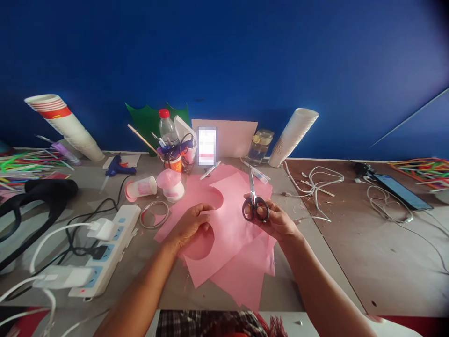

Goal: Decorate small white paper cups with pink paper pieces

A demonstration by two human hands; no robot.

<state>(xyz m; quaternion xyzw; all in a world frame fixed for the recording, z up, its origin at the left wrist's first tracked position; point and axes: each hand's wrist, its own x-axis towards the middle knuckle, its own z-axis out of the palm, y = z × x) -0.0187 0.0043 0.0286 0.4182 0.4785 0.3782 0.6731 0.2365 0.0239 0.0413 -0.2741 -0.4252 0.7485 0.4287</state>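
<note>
My left hand (191, 227) has its fingers curled at the edge of a sheet of pink paper (229, 234), pinching it between two rounded cut-outs. The scissors (252, 185) are in my right hand (278, 221), above the paper's right side. Their blades point away from me and look closed; black loops surround my fingers in part. More pink sheets lie loosely stacked under the held one. Left of the paper, a roll of tape (154, 215) lies flat beside a paper cup with a pink top (170, 185) and a cup on its side (142, 187).
A white power strip (108, 250) with plugs and cables lies at left, near a blue glue gun (119, 166). Tall stacks of paper cups (294, 135) lean against the blue wall. A lit phone (206, 146) stands at the back; another phone (403, 191) lies right, among white cables (315, 185).
</note>
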